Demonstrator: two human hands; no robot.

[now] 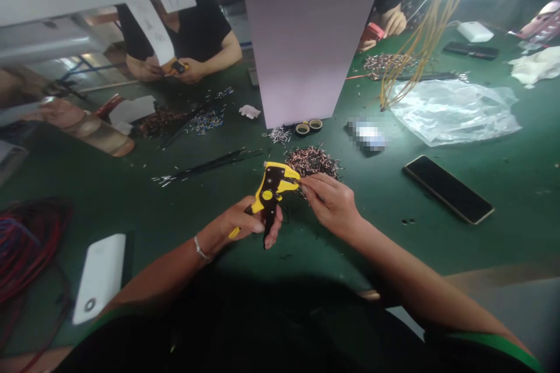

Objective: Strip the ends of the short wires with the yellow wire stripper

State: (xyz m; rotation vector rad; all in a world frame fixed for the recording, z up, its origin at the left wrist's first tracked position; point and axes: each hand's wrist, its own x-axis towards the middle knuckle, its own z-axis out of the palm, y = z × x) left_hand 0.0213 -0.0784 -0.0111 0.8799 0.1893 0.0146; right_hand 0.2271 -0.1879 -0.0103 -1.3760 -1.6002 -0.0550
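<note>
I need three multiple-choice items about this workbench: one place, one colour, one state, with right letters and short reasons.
1. Where does the smartphone lie?
A) In the clear plastic bag
B) On the green bench mat
C) On the red wire

2. What colours has the wire stripper?
A) Yellow and black
B) Red and blue
C) White and green

3. What is the left hand doing?
A) Resting empty
B) Holding the smartphone
C) Gripping the stripper

1 B: it lies flat on the mat.
2 A: yellow body, black plates.
3 C: its fingers wrap the handles.
</note>
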